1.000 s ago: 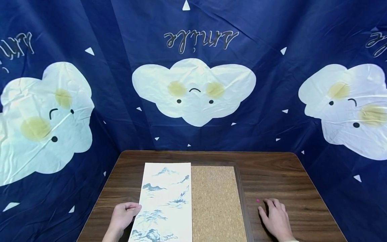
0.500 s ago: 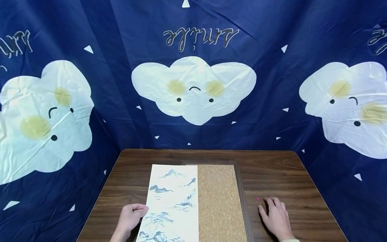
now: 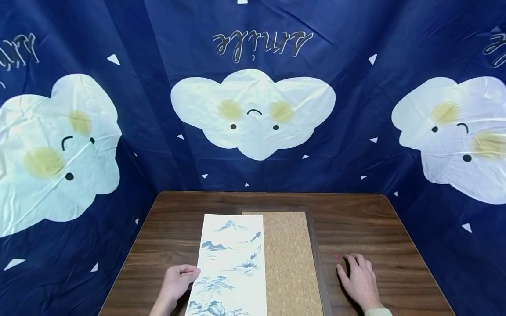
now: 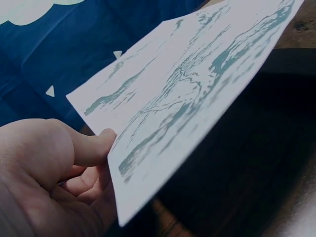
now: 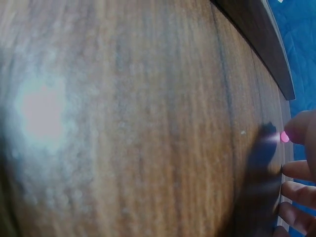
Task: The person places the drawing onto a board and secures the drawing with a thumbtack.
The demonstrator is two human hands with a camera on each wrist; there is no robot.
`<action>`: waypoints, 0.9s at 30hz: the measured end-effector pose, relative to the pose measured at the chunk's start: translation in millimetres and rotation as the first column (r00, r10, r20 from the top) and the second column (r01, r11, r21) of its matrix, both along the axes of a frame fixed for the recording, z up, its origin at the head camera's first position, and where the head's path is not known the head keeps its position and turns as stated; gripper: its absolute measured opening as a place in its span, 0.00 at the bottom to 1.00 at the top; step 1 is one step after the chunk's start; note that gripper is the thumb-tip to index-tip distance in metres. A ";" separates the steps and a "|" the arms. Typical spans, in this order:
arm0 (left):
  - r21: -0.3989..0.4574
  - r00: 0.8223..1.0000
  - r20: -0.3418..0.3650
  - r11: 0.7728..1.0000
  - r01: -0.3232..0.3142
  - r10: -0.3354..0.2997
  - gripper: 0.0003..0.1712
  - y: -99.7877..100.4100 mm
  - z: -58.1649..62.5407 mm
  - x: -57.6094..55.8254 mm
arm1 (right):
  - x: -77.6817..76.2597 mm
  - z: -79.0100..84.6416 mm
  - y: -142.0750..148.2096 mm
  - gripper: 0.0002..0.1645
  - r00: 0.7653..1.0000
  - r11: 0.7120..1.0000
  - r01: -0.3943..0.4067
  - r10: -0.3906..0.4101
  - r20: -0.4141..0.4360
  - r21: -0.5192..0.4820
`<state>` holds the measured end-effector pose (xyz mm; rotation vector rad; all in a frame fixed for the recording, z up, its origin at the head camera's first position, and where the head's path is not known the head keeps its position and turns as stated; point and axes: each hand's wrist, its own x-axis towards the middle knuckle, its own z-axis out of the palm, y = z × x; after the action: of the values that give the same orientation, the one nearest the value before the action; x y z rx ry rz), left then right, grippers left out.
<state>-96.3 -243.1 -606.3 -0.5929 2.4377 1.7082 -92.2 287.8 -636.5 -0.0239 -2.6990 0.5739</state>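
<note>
Okay, your left grip (image 3: 178, 281) is pinching the painted sheet (image 3: 233, 265) at its 9 o'clock edge, thumb on the printed face and fingers curled beneath. Sheet is white with blue-grey mountains, trees and rocks; in the head view it sits at 6 to 7 o'clock of centre, covering part of the cork board (image 3: 292, 263). Bare cork shows along the sheet's 3 o'clock side, plus a thin strip past its top edge. From your left wrist view, the sheet is held tilted, running off towards 2 o'clock from your thumb, with dark shadow under it. Can't tell whether its far end touches the cork.

Dark wooden frame (image 3: 319, 263) borders the board at 12 and 3 o'clock. Your right grip (image 3: 360, 281) lies at 3 to 4 o'clock from the board, palm down on the wood-grain counter (image 3: 395, 245), released, fingers loosely bent, holding nothing. Pink dot (image 3: 336, 256) is just off your fingertips, between 10 and 11 o'clock from that hand. Pale sleeve (image 3: 377, 312) shows at your right wrist.

Blue curtain (image 3: 221, 184) hangs at 12 o'clock beyond the counter, with a white cloud print (image 3: 253, 145) and the word "smile" upside down. More clouds at 10 and 2 o'clock.
</note>
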 end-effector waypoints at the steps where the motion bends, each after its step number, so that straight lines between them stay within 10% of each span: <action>1: 0.009 1.000 0.000 1.000 0.000 0.000 0.08 1.1 -0.3 0.0 | -0.3 0.0 0.0 0.22 1.000 1.000 0.000 0.000 0.001 -0.001; 27: 0.114 0.999 -0.014 0.993 0.033 -0.031 0.10 27.2 -1.7 -0.4 | 0.4 -1.4 -2.1 0.22 0.999 1.000 0.014 -0.014 -0.033 0.004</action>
<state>-96.7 -215.9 -608.0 -0.5283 2.3250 1.8288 -91.8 285.7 -637.8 -0.0318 -2.6662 0.5593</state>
